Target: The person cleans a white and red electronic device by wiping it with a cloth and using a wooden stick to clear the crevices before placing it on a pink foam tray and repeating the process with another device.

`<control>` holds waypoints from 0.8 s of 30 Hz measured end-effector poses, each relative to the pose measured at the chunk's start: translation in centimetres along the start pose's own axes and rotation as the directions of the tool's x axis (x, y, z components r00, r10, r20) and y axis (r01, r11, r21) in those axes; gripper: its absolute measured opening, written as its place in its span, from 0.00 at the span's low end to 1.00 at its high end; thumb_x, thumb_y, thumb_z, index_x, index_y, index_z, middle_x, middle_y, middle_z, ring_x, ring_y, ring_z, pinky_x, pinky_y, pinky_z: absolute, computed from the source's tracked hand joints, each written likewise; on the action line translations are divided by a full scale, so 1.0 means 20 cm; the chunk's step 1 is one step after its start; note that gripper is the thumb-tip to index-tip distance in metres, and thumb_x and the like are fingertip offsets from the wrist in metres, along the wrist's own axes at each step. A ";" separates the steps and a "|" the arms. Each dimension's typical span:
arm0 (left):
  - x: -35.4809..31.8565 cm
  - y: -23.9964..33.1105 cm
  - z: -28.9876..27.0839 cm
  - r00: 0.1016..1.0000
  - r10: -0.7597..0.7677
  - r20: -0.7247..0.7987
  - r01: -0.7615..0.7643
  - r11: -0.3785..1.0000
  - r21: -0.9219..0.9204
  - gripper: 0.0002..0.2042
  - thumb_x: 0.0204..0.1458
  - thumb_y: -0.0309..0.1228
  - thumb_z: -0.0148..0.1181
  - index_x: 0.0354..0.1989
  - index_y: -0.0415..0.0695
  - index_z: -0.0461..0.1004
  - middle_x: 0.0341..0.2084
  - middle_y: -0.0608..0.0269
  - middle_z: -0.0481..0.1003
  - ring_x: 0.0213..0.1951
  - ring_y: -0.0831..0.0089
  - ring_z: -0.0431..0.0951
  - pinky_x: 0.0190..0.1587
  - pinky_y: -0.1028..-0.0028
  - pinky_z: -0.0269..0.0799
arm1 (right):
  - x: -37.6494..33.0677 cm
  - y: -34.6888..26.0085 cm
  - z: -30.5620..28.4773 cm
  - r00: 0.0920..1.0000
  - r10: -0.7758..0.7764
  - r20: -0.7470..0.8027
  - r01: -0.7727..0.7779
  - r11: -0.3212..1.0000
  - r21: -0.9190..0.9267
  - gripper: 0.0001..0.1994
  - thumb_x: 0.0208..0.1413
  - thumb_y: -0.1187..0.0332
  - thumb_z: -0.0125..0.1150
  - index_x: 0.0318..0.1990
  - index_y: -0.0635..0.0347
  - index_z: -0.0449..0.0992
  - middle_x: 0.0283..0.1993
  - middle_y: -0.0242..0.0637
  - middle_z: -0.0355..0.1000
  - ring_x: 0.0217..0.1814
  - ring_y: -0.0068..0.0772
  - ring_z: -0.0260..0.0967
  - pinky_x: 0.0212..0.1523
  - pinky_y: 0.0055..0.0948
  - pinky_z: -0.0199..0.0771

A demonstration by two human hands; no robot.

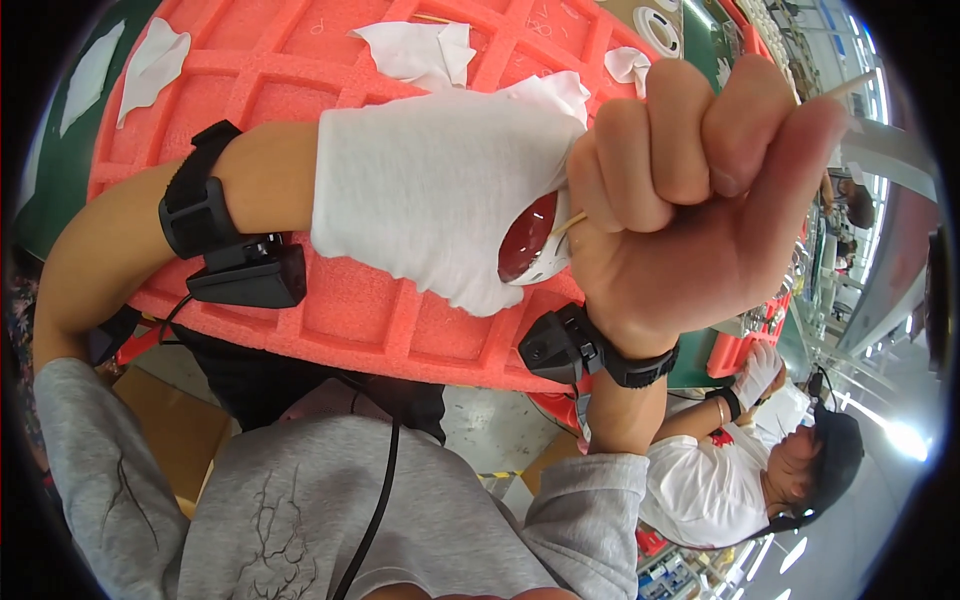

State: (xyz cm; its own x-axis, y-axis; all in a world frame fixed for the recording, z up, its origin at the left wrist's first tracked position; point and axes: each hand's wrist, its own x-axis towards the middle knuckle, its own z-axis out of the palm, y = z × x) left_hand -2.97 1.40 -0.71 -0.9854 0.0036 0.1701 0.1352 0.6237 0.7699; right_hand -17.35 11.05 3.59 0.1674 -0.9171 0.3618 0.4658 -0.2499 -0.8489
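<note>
My left hand (440, 190), in a white cloth glove, is closed round a glossy dark red oval piece with a white rim (528, 240); its fingers are mostly hidden by the glove and my other hand. Close in front of the camera, my bare right hand (690, 190) is curled into a fist round a thin wooden stick (568, 224). One end of the stick points at the red piece, and the other sticks out past the thumb side, whitish there. Whether the stick touches the piece, I cannot tell.
Under my arms lies a pink foam tray (345, 315) divided into compartments. White cloth pieces (420, 52) rest on it, and another thin stick (437, 18) lies near its far edge. White rings (657, 30) sit beyond. A co-worker (720, 480) in a white shirt works at right.
</note>
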 end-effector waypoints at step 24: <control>0.00 -0.01 0.01 0.997 -0.024 -0.067 0.018 0.996 -0.091 0.15 0.35 0.34 0.71 0.32 0.42 0.76 0.29 0.55 0.78 0.33 0.55 0.78 0.35 0.63 0.74 | 0.00 -0.03 0.02 0.981 0.083 -0.176 -0.078 0.996 0.036 0.21 0.74 0.52 0.37 0.26 0.48 0.53 0.20 0.21 0.46 0.17 0.17 0.35 0.18 0.23 0.37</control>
State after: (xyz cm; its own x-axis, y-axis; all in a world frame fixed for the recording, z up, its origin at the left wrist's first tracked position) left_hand -3.06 1.43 -1.04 -0.9792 -0.0639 0.1928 0.1266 0.5502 0.8254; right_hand -17.19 11.32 4.23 0.0499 -0.9751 0.2162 0.4825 -0.1660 -0.8600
